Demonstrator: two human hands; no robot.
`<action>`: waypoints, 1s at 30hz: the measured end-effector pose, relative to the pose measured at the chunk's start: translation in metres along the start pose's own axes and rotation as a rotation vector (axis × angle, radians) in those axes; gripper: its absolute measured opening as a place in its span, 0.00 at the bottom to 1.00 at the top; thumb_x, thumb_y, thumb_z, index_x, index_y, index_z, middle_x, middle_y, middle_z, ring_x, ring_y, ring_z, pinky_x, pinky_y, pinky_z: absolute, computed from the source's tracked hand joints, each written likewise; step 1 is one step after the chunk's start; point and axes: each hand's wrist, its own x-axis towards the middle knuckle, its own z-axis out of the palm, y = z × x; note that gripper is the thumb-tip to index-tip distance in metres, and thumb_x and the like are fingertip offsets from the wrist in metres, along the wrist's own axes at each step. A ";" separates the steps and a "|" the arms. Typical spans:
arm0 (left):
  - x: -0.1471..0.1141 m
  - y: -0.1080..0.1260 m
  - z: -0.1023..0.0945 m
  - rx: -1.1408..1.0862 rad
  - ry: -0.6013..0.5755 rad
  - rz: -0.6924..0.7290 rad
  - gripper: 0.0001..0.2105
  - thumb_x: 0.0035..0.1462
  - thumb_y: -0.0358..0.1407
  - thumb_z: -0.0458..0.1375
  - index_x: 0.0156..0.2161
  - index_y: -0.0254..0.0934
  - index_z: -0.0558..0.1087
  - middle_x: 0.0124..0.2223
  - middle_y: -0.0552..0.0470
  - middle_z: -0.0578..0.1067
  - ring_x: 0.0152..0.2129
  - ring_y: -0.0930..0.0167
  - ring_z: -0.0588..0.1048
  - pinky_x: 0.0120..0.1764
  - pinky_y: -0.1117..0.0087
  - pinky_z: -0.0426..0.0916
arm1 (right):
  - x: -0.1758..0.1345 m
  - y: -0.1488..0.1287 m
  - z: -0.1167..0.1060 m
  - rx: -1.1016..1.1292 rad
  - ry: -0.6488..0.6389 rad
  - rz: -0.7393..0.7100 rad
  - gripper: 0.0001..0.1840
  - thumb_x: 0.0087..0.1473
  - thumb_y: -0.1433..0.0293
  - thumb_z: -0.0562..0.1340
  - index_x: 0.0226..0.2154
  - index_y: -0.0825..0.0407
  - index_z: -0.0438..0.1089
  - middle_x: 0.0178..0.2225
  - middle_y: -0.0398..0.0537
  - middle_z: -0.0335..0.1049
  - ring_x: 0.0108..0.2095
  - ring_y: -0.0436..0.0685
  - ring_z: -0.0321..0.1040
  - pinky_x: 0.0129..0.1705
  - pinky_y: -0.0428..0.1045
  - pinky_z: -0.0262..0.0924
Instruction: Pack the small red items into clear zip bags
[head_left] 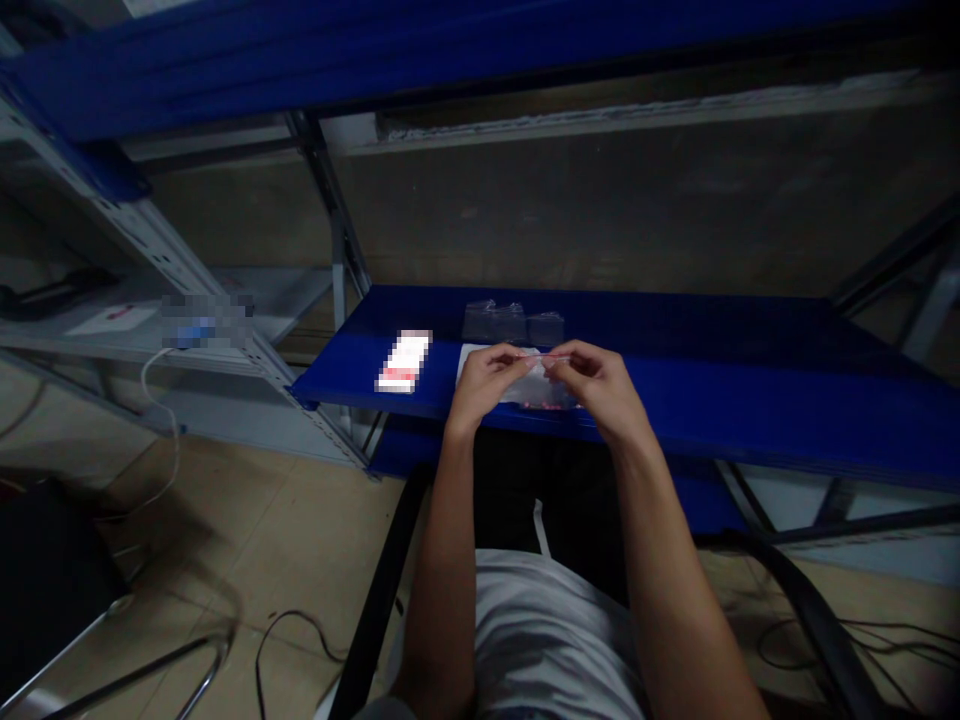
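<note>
My left hand [487, 377] and my right hand [594, 380] pinch the top edge of a clear zip bag [538, 388] between thumbs and fingertips. A thin reddish line runs along that edge. Small pink-red pieces lie low in the bag, too small to name. Under the bag and partly hidden by my hands is a white sheet [469, 358] on the blue shelf [750, 385]. Just beyond my hands lie several clear plastic bags [495, 322], flat on the shelf.
A lit phone-shaped thing [405, 361], its screen blurred out, lies left of my hands. Metal shelf posts [172, 250] stand at the left. A blue upper shelf [450, 50] crosses overhead. Chair armrests [386, 590] flank me, and black cables [300, 615] run over the floor.
</note>
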 end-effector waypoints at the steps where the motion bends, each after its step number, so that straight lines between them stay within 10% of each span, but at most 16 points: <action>1: -0.001 0.000 0.000 0.009 0.007 0.010 0.12 0.52 0.42 0.71 0.33 0.34 0.79 0.32 0.51 0.80 0.31 0.71 0.77 0.37 0.72 0.68 | 0.000 -0.001 0.000 -0.001 -0.018 0.015 0.14 0.48 0.60 0.72 0.32 0.53 0.76 0.26 0.44 0.73 0.25 0.50 0.62 0.28 0.47 0.54; 23: 0.002 -0.001 0.006 0.393 0.040 0.104 0.04 0.56 0.34 0.67 0.33 0.35 0.83 0.31 0.49 0.83 0.29 0.69 0.78 0.35 0.70 0.67 | -0.002 0.000 -0.013 -0.118 0.008 0.043 0.19 0.47 0.54 0.74 0.31 0.53 0.83 0.29 0.52 0.81 0.28 0.57 0.73 0.30 0.49 0.61; 30: 0.001 0.004 0.026 0.197 0.032 0.072 0.08 0.56 0.37 0.69 0.39 0.36 0.83 0.35 0.48 0.84 0.34 0.68 0.80 0.40 0.69 0.72 | -0.004 -0.001 -0.028 -0.181 0.112 0.005 0.18 0.49 0.54 0.73 0.30 0.53 0.83 0.27 0.52 0.80 0.30 0.60 0.75 0.33 0.51 0.64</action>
